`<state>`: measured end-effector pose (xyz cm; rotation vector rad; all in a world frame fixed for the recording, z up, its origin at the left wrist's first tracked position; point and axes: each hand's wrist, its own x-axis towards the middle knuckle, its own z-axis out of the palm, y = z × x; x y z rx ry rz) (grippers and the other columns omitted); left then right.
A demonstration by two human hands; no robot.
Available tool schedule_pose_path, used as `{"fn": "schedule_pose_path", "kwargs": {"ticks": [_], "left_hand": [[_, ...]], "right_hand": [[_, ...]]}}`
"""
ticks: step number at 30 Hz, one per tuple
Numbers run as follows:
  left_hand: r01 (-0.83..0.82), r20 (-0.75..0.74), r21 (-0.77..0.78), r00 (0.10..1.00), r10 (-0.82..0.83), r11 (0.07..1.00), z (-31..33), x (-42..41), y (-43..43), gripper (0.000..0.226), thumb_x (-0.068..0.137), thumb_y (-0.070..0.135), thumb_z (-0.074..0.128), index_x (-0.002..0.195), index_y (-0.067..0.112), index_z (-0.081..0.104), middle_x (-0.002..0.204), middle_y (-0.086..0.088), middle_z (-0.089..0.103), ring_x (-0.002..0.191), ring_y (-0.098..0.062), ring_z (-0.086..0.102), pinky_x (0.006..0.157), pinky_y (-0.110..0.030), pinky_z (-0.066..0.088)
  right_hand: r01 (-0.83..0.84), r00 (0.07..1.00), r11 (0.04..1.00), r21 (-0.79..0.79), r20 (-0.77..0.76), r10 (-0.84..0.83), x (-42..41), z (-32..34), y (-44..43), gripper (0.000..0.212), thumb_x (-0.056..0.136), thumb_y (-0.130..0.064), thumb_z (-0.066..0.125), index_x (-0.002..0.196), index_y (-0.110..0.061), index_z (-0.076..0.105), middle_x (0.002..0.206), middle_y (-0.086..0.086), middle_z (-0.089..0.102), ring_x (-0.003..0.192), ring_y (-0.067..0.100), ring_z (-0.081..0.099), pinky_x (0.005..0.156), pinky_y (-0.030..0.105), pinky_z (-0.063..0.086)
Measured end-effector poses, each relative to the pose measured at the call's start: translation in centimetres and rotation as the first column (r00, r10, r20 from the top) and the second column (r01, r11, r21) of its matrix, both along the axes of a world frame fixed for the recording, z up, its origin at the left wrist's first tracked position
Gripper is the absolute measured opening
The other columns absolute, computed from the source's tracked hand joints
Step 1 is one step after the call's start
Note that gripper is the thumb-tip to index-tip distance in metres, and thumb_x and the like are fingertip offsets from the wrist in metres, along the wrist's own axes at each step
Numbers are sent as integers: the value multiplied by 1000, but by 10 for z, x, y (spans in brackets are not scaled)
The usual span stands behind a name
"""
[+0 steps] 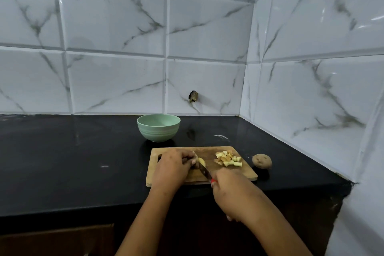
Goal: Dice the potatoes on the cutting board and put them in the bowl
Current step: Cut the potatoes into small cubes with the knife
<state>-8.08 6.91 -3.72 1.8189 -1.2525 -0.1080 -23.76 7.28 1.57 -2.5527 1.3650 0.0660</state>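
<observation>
Two hands work over a wooden cutting board [239,174] that lies just below the middle of the frame. Its long side runs left to right, and there is a handle slot at its left end. The left hand [172,169] sits on the board's left half, its fingers curled down over a potato piece [201,161] and pinning it to the wood. Only a pale yellow cut face shows past the fingertips.

The right hand [230,191], at the board's lower edge, is wrapped round the red handle of a knife [204,171]. The dark blade slants from lower right up to upper left, and its tip meets the potato piece just beside the left fingers.

A heap of diced pieces [227,159], small pale cubes with some brownish sides, lies on the board's upper right corner. A whole potato [262,161], brown-skinned and lying roughly crosswise, rests on the black counter [83,151] just right of the board. A pale green ribbed bowl [158,128] stands upright above the board, near the marbled tile wall [116,81].
</observation>
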Motion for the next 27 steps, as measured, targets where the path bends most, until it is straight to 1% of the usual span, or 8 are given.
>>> {"fn": "schedule_pose_path", "kwargs": {"ticks": [2,5,9,14,17,21,24,27], "left_hand": [[0,5,6,1000,0,1000,2,0,2,18,88,24,65,102,32,72,101,19,67,97,0,60,90,-27,49],[-3,15,25,1000,2,1000,3,-1,3,19,89,22,63,102,32,72,99,17,70,93,1,60,88,-27,50],[-4,11,33,1000,4,999,2,0,2,22,89,23,62,106,33,70,102,16,69,95,0,59,88,-26,49],[-10,16,34,1000,9,999,0,1,0,21,89,23,63,106,32,71,105,13,70,98,-5,61,91,-31,50],[-19,4,33,1000,19,999,-1,2,-2,22,88,23,64,108,31,70,107,14,69,100,-4,61,92,-28,49],[-18,7,36,1000,17,999,0,3,-3,20,89,23,64,106,31,71,105,13,70,99,-4,60,92,-28,48],[5,6,17,1000,-5,1000,0,3,-3,18,88,20,64,102,29,72,101,13,70,90,1,57,91,-26,48],[17,-6,-1,1000,-17,1000,-1,4,-3,18,88,18,64,98,29,73,95,17,68,85,6,55,88,-22,48]], "right_hand": [[2,990,998,-69,142,8,-2,-2,0,32,97,-15,47,129,-19,50,101,5,58,88,20,62,74,31,55],[5,958,979,-202,281,53,1,-6,0,38,99,-18,39,137,-24,45,103,1,58,80,12,54,55,20,40],[14,959,973,-230,280,53,12,-9,-1,38,98,-16,41,135,-22,47,110,3,60,90,16,61,64,24,45],[24,979,965,-260,202,30,19,-11,0,50,96,-11,45,144,-19,34,124,6,56,105,19,59,70,25,42],[16,978,964,-267,202,40,23,-13,2,53,97,-11,45,147,-17,28,126,6,55,108,19,57,70,25,40],[32,971,971,-238,238,27,24,-12,-2,41,96,-12,44,137,-18,44,117,4,59,100,18,59,67,25,41],[33,972,977,-209,233,17,28,-9,-5,35,95,-11,45,129,-18,51,112,3,59,86,15,56,65,25,41],[29,975,985,-171,222,10,35,-7,-10,31,95,-9,44,124,-15,53,112,5,59,93,18,58,66,27,41]]}}
